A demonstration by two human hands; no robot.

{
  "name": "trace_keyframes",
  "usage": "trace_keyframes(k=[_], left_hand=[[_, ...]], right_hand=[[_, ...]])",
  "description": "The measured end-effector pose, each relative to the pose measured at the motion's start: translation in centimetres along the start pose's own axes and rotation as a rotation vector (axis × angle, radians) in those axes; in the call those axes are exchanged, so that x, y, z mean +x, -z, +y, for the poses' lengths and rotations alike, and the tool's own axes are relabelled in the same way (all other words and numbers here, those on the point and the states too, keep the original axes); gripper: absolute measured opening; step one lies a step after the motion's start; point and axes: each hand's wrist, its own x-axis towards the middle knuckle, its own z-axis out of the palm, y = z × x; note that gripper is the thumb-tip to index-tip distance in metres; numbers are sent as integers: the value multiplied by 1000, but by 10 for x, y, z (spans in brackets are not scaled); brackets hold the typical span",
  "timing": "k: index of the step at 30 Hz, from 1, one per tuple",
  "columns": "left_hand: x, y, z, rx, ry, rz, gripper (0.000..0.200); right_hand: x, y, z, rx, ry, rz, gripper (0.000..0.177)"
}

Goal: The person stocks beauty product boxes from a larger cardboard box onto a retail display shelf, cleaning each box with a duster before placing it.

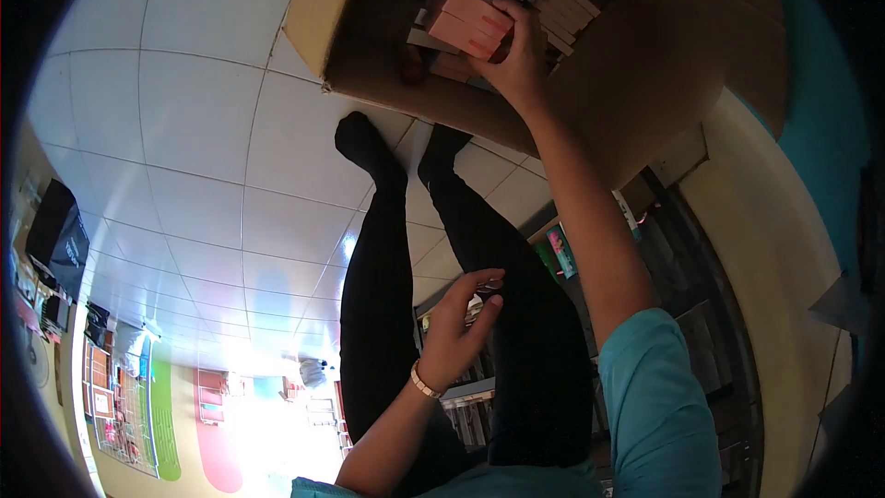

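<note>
My right hand (518,60) reaches into a large cardboard box (406,97) at the top of the head view. Its fingers and thumb grip small pink boxes (468,23), at least two of them side by side, held above the other contents. More small boxes (562,14), pale and pinkish, lie packed in rows below and beside the hand. My left hand (461,327), with a bracelet on the wrist, hovers in front of my thighs. Its fingers are loosely curved and the thumb stands apart; I see nothing held in it.
White floor tiles (194,120) stretch to the left. A shelf (701,332) with rows of items runs along the right, partly behind my legs. Far left are a black bag (57,240) and a wire rack (124,406). My feet (364,140) are close to the cardboard box.
</note>
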Motion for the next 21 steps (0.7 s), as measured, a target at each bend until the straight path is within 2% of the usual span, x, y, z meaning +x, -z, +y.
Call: trace_keyframes(k=[4, 7, 10, 13, 16, 19, 21], left_hand=[[1, 2, 0, 2, -8, 10, 27], [-1, 6, -4, 15, 5, -19, 29], [-1, 9, -3, -27, 17, -7, 29], [-1, 11, -5, 14, -35, 30, 29], [-3, 14, -2, -56, -12, 45, 28], [-7, 15, -8, -89, -10, 106, 26], [-8, 13, -23, -109, -71, 174, 26]], right_hand=[[2, -3, 5, 80, 18, -62, 72], [1, -4, 5, 135, -116, -131, 73], [3, 0, 4, 8, -150, -82, 74], [12, 14, 8, 104, -272, -168, 76], [14, 31, 9, 113, -199, -120, 72], [8, 52, 11, 180, -307, -98, 63], [4, 66, 19, 118, -329, -113, 56]])
